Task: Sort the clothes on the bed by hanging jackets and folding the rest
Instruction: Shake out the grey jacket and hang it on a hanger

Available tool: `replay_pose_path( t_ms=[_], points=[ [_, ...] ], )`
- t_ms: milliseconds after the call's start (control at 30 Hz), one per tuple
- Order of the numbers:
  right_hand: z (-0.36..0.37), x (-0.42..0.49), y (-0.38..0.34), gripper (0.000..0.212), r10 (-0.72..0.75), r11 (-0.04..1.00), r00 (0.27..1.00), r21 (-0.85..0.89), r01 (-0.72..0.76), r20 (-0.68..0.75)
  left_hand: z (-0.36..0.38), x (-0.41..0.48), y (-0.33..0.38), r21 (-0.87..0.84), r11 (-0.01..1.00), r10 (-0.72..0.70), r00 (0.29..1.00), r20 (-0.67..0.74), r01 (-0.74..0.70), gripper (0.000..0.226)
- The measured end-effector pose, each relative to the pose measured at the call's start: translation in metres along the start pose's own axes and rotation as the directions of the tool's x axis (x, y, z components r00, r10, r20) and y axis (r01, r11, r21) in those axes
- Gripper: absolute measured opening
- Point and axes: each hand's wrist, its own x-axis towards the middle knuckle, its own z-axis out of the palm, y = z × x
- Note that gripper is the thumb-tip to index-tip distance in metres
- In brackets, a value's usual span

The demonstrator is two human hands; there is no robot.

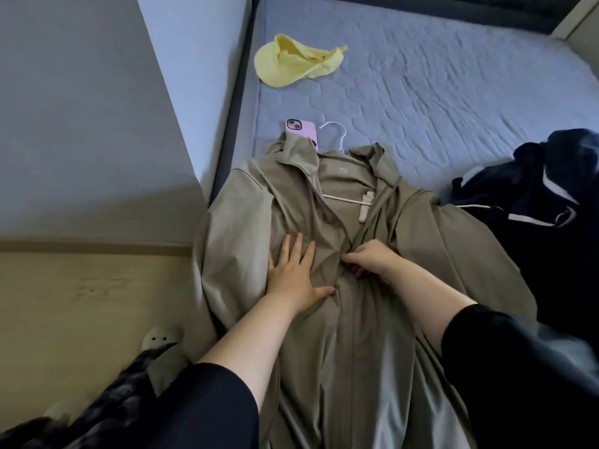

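Floorboards (81, 303) of pale wood lie left of the olive jacket (324, 367), and a grey slipper (162, 340) marked with two dots sits on them near the jacket's left edge. The jacket is spread front-up on the quilted bed (437, 92), its lower part draping over the near side. On the jacket's left front panel the left hand (293, 273) lies flat, fingers straight and slightly spread, thumb out toward the centre opening. A pink phone (301, 131) pokes out from under the jacket's left collar, and a yellow cap (298, 63) lies well beyond that collar. A white hanger (343, 198) sits inside the jacket, hook showing past the neckline, bar crossing the open chest. At the jacket's centre opening the right hand (369, 259) curls its fingers and pinches the front edge of the fabric. Against the jacket's right sleeve lies a heap of dark clothing (551, 196) with white trim.
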Motion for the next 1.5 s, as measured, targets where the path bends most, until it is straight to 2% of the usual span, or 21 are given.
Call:
replay_pose_path(
  t_ms=[67,133,200,267,333,400,533,667,900,1033,1333,1500],
  points=[
    [-0.003,-0.004,-0.003,0.027,0.033,0.998,0.999,0.058,-0.034,0.033,0.002,0.001,0.001,0.001,1.000,-0.008,1.000,0.010,0.008,0.105],
    [-0.010,-0.005,-0.007,0.029,0.137,0.979,0.982,0.135,-0.154,0.130,0.004,0.001,0.001,0.004,1.000,-0.018,1.000,0.012,0.018,0.106],
    [-0.017,-0.006,-0.012,0.031,0.251,0.921,0.928,0.228,-0.317,0.275,0.005,0.001,0.000,0.001,1.000,-0.018,1.000,0.005,0.018,0.106],
    [-0.022,-0.008,-0.017,0.031,0.284,0.819,0.883,0.384,-0.426,0.374,0.006,0.000,0.001,-0.002,1.000,-0.018,1.000,-0.010,0.018,0.106],
    [-0.024,-0.010,-0.022,0.030,0.279,0.727,0.873,0.507,-0.464,0.399,0.006,-0.001,0.002,0.002,1.000,-0.023,1.000,-0.017,0.023,0.104],
    [-0.025,-0.013,-0.028,0.029,0.292,0.673,0.884,0.579,-0.461,0.364,0.005,-0.001,0.003,0.000,1.000,-0.024,1.000,-0.017,0.024,0.103],
    [-0.031,-0.015,-0.047,0.031,0.299,0.648,0.925,0.662,-0.376,0.233,0.004,-0.003,0.003,-0.041,0.999,-0.022,0.999,-0.036,0.021,0.103],
    [-0.043,-0.011,-0.071,0.030,0.236,0.614,0.964,0.751,-0.244,0.121,0.004,-0.005,0.003,-0.068,0.997,-0.040,0.999,-0.034,0.038,0.107],
    [-0.058,-0.001,-0.103,0.028,0.151,0.581,0.988,0.811,-0.066,-0.029,0.001,-0.007,0.003,-0.088,0.995,-0.047,0.998,-0.030,0.044,0.111],
    [-0.061,0.005,-0.125,0.029,0.099,0.579,0.991,0.815,0.021,-0.096,0.000,-0.007,0.003,-0.091,0.995,-0.052,0.999,-0.009,0.051,0.112],
    [-0.084,0.012,-0.173,0.024,-0.012,0.420,0.951,0.861,0.285,-0.309,0.002,-0.006,0.001,-0.073,0.997,-0.034,0.999,-0.001,0.033,0.113],
    [-0.092,0.008,-0.189,0.027,-0.034,0.403,0.932,0.848,0.344,-0.361,0.002,-0.006,0.001,-0.081,0.996,-0.028,1.000,0.008,0.029,0.113]
  ],
)
